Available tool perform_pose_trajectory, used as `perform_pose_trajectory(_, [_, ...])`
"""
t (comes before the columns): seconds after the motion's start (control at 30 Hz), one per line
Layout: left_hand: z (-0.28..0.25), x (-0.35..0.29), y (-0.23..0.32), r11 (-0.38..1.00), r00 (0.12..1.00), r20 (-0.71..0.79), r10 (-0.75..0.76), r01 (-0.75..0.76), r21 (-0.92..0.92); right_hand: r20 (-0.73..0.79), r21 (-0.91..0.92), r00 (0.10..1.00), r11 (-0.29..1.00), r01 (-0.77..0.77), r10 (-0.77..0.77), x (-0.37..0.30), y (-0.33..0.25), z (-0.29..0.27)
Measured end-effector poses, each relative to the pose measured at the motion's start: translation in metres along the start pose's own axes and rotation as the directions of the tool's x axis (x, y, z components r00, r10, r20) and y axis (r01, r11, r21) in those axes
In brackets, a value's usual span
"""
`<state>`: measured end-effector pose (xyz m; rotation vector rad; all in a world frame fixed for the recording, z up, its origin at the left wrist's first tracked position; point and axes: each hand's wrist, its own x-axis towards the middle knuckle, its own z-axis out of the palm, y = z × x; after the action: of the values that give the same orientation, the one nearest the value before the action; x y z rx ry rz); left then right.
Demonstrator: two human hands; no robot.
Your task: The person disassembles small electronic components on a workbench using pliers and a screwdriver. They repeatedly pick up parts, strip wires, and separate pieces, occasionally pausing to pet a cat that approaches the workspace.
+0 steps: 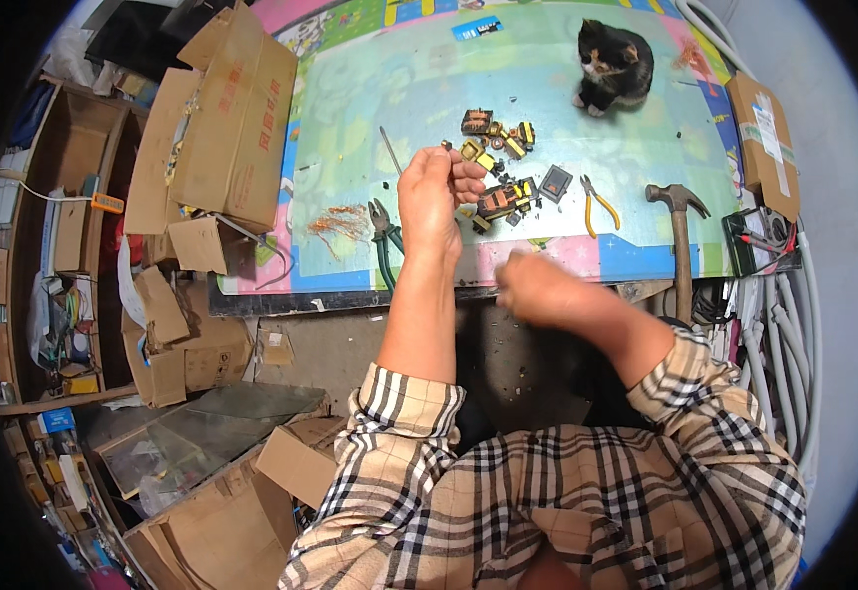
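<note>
- Right hand [539, 287]: nearest, just off the table's near edge, blurred. Fingers look curled in; can't tell whether they hold anything.
- Claw hammer [681, 246]: right side, head on the mat [635, 157], handle pointing back over the near edge. Likely head-heavy; grip low on the handle.
- Green-handled cutters [382, 232]: just left of the left forearm, handles toward the person.
- Left hand [432, 195]: over the mat, thumb and index nearly together on a small dark piece [446, 145], other fingers loosely curled. Piece mostly hidden, kind unclear. Should be light, easy to drop; pinch by its sides.
- Lower coil cluster [509, 200]: right beside the left hand, copper-coloured and yellow-black. Probably dense for its size, rigid core, windings easily nicked; hold by the core or frame.
- Loose copper strands [340, 222]: left on mat. Likely springy, near weightless, pokey ends; gather as a bunch.
- Grey open case [555, 184] and yellow-handled pliers [598, 208]: right of that cluster. Case looks like stiff plastic, maybe brittle; take by the walls.
- Screwdriver [390, 149], upper coil cluster [498, 133]: farther out.
- Kitten [614, 67]: far right, sitting on the mat.
</note>
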<state>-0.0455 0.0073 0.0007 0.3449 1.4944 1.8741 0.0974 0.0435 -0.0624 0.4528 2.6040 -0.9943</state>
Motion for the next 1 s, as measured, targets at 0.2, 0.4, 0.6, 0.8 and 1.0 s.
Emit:
perform_pose_trajectory(0.2, [0.004, -0.003, -0.006, 1.0, 0.999, -0.047, 0.001, -0.001, 0.008, -0.495, 0.517, 0.869, 0.805, 0.29, 0.004, 0.002, 0.003, -0.047])
perform_pose_trajectory(0.4, [0.019, -0.013, -0.012, 0.991, 0.992, -0.001, -0.129, 0.129, -0.024, -0.274, 0.947, 0.96, 0.192, 0.259, 0.057, 0.016, -0.005, -0.047])
perform_pose_trajectory(0.6, [0.02, -0.01, -0.021, 0.997, 0.997, -0.03, -0.065, 0.064, -0.046, -0.32, 0.86, 0.927, 0.471, 0.198, 0.195, 0.013, -0.009, -0.048])
perform_pose_trajectory(0.8, [0.019, -0.011, -0.019, 0.993, 0.994, -0.049, -0.102, 0.099, -0.069, -0.561, 0.498, 0.824, 0.828, 0.257, 0.082, 0.012, -0.005, -0.035])
perform_pose_trajectory(1.0, [0.015, -0.01, -0.028, 0.98, 0.989, 0.007, -0.15, 0.15, -0.131, -0.623, 0.286, 0.78, 0.91, 0.299, -0.06, 0.009, -0.006, -0.033])
